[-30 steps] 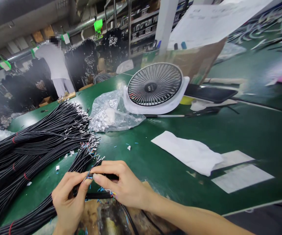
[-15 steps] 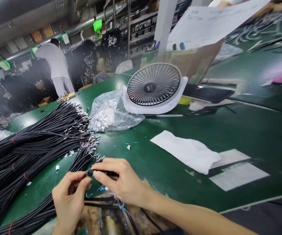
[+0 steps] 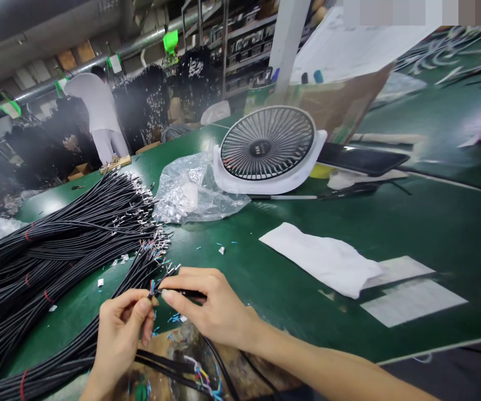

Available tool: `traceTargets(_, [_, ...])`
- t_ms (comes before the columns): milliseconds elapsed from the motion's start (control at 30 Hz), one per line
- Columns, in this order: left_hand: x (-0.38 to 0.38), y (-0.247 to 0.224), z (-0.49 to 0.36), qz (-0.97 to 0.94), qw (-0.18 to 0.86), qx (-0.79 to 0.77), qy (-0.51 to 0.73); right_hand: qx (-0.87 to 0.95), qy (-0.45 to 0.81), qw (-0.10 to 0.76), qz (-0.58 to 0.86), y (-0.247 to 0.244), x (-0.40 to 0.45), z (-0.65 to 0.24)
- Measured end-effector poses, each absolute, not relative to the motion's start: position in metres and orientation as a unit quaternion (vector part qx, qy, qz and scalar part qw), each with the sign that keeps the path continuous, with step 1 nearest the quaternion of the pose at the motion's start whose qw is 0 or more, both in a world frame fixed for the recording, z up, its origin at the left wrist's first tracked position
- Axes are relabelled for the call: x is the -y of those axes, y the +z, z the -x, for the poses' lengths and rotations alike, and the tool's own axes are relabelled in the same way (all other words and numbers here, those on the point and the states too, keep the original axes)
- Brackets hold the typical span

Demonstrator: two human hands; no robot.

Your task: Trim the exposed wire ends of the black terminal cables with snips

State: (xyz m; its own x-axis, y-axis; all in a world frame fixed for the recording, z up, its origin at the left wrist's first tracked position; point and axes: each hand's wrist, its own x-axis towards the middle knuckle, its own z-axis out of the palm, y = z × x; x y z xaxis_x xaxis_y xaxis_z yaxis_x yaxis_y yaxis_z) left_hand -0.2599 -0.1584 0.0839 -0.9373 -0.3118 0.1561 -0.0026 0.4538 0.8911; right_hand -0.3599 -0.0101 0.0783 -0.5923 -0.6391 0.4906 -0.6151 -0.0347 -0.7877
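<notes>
My left hand point(image 3: 121, 328) pinches the end of a black cable, whose small coloured wires point(image 3: 152, 287) stick up from between the fingertips. Just to the right, my right hand point(image 3: 213, 303) is closed on a dark, slim tool point(image 3: 192, 293), its tip close to those wires. Below the hands, black cables with loose coloured wire ends point(image 3: 202, 379) lie over a worn wooden board point(image 3: 161, 353). Bundles of black cables point(image 3: 57, 245) with red ties spread over the left of the green table point(image 3: 232, 267).
A round fan point(image 3: 268, 143) stands behind a clear plastic bag point(image 3: 199, 189). Farther right are a phone point(image 3: 363, 159), a white cloth point(image 3: 319, 256) and pale sheets point(image 3: 413, 301). A cardboard box point(image 3: 336, 106) holds papers. A person point(image 3: 96, 111) stands in the back left.
The coloured wires at my left fingertips now stand upright and show more clearly. The loose wire ends below have shifted down. The whole view has moved slightly.
</notes>
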Motion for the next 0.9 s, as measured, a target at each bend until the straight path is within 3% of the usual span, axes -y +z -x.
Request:
traceTargets(200, [0.155, 0.084, 0.259, -0.096, 0.133, 0.838, -0.521, -0.673, -0.586, 0.052, 0.449, 0.079, 0.011, 0.364])
traceTargets(667, [0.156, 0.083, 0.261, -0.108, 0.117, 0.837, -0.524, -0.623, -0.54, -0.012, 0.565, 0.081, 0.011, 0.373])
traceTargets(733, [0.158, 0.082, 0.262, -0.11, 0.103, 0.832, -0.533, -0.608, -0.57, 0.028, 0.552, 0.079, 0.013, 0.37])
traceTargets(833, [0.162, 0.083, 0.264, -0.116, 0.078, 0.823, -0.55, -0.565, -0.628, 0.175, 0.505, 0.074, 0.02, 0.367])
traceTargets(900, [0.163, 0.082, 0.266, -0.121, 0.065, 0.817, -0.56, -0.583, -0.629, 0.198, 0.475, 0.07, 0.023, 0.365])
